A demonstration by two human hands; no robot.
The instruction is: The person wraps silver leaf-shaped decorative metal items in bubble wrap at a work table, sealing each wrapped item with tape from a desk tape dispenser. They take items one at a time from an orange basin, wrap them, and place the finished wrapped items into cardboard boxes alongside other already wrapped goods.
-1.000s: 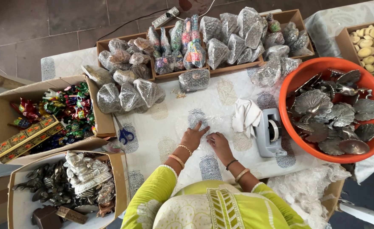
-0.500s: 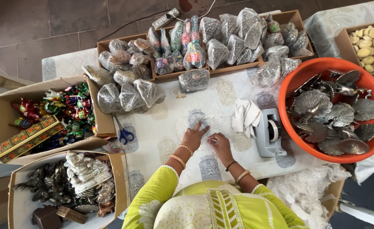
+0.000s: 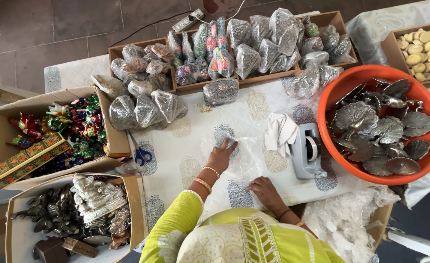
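Tiled grey floor behind, table (image 3: 186, 151) under a white cloth with printed motifs, seen from above.

Left hand (image 3: 221, 156): flat, fingers spread narrow, pressing the far end of a clear plastic sheet (image 3: 244, 160) near table centre. Bangles on the wrist, yellow-green sleeve. Right hand (image 3: 265, 191): palm down, fingers loosely curled, pinning the sheet's near edge close to the table's near edge. Neither hand grips anything; both just rest on the sheet. Sheet lies flat, crinkled, between the two hands.

Around it:
- White cloth rag (image 3: 279, 132) bunched just right of the sheet, touching the tape dispenser (image 3: 308, 152), grey, roll upright.
- Orange tub (image 3: 333, 92) at the right edge, full of silver peacock-shaped metal pieces (image 3: 356, 119).
- Blue-handled scissors (image 3: 141, 155) left of the sheet, beside the cardboard box.
- Far edge: low cardboard trays (image 3: 344, 27) packed with clear bags of small items (image 3: 246, 58); several bags spill onto the cloth, one (image 3: 221, 91) lies loose near centre-far.
- Left edge: open cardboard box (image 3: 10, 109) with bright coloured figurines and a long patterned box (image 3: 22, 158) laid on top.
- Near-left corner: second cardboard box (image 3: 139, 204) with dark metal figures and a silver statue (image 3: 95, 197).
- Far-right corner: tray of pale yellow pieces (image 3: 419, 46).
- Near-right: heap of crumpled clear plastic (image 3: 346, 221) off the table edge.
- Power strip (image 3: 187, 21) on the floor beyond the far edge.
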